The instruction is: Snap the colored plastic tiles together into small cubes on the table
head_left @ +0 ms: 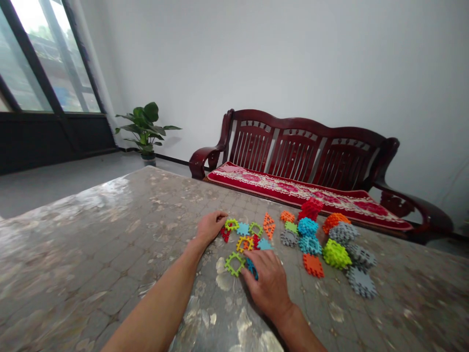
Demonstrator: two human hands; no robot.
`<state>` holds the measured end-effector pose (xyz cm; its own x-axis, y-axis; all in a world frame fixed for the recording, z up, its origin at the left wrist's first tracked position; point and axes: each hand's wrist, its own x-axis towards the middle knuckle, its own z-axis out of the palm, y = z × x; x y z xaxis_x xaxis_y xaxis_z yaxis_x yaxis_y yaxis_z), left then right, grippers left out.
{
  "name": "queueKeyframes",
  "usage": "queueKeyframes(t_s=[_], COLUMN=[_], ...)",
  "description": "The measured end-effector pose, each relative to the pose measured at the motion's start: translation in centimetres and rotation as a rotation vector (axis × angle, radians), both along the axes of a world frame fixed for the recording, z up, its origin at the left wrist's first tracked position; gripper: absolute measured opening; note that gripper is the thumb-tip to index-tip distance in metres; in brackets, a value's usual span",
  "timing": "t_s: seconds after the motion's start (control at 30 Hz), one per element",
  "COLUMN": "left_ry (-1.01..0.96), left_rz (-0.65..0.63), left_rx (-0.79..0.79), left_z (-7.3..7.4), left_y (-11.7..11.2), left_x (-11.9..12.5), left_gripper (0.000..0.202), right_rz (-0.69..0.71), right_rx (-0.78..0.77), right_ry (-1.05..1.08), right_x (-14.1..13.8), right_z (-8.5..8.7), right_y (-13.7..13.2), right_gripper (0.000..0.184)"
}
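Observation:
My left hand point(211, 227) rests on the table at the left end of a loose group of toothed plastic tiles. Its fingers are loosely bent and partly hidden, close to a red tile point(225, 234) and a lime-green frame tile point(231, 224). Low over the near side of the group, my right hand point(269, 281) has thumb and fingers around a blue tile point(251, 268), partly covered by the hand. Just left of the right thumb lies a lime-green square frame tile point(234, 264). A yellow-orange frame tile point(245, 243) and a light-blue tile point(264, 244) lie beyond the fingers.
Stacks of toothed tiles stand to the right, among them blue point(308, 234), lime-green point(336, 254), grey point(361, 282) and orange point(313, 265) ones. A patterned cloth covers the table point(120, 254). Behind it are a dark wooden bench point(293, 151) and a potted plant point(146, 127).

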<state>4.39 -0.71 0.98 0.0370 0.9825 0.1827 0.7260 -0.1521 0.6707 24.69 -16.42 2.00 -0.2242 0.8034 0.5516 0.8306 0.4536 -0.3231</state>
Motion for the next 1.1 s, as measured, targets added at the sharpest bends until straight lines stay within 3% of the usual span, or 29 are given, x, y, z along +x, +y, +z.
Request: queueKeyframes(t_s=[0.2,0.43,0.67,0.87,1.1], left_ry=[0.049,0.043,-0.1,-0.141,-0.225], left_rz=[-0.099,-0.138,-0.192,-0.192,-0.154], left_rx=[0.055,0.068,0.058,0.058,0.07], left_z=[0.3,-0.5,-0.9,-0.5,-0.6], left_y=[-0.5,0.1,0.2,0.0,0.1], left_x=[0.2,0.1,0.2,0.4,0.8], left_gripper=[0.033,0.042,0.046,0.042,0.043], right_rz=[0.021,0.021,0.025,-0.143,-0.297], right_rx=[-0.124,-0.116,-0.042,0.064,0.07], right_ry=[-0.08,-0.058,0.01,0.099,0.129], right_x=[-1.3,-1.4,-1.1,0.8,2.7], right_z=[-0.1,-0.6,-0.6,-0.3,-1.0], right_y=[-0.7,-0.4,-0.3,0.9,2.3], right_gripper=[0.053,0.049,0.05,0.044,0.045])
